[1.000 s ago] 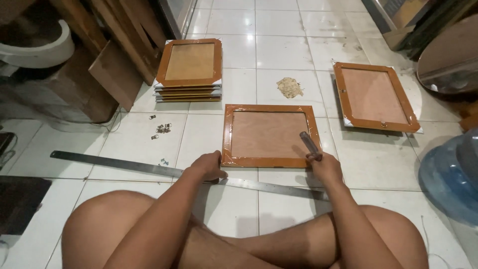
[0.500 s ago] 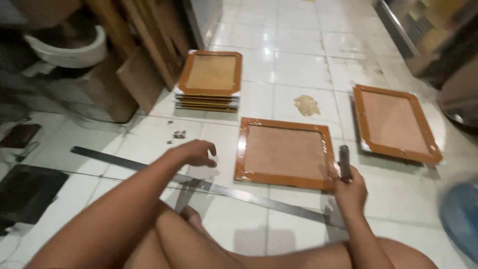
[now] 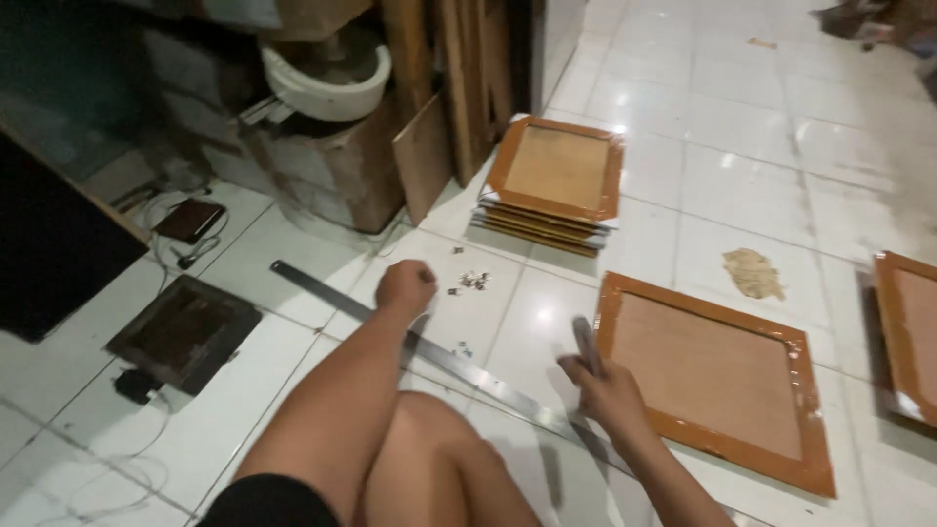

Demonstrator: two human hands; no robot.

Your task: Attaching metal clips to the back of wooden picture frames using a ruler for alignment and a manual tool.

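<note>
I sit on a white tiled floor. My left hand (image 3: 405, 288) is a closed fist, stretched out over the floor by a few small metal clips (image 3: 473, 281); nothing shows in it. My right hand (image 3: 600, 385) grips a slim grey tool (image 3: 584, 344) that points up, beside the left edge of a flat board taped in orange-brown (image 3: 711, 376). A long metal ruler (image 3: 459, 366) lies on the floor, running diagonally under both arms. Behind the clips sits a stack of taped boards (image 3: 554, 183).
Another taped board (image 3: 908, 332) lies at the right edge. A scrap of brown paper (image 3: 753, 271) lies on the tiles. Wooden planks (image 3: 459, 88), a white basin on a box (image 3: 327, 83), a dark frame (image 3: 183, 332) and cables occupy the left.
My view has swung left. My left hand left the ruler and reached out toward the small clips. My right hand still holds the grey tool near the board's edge.
</note>
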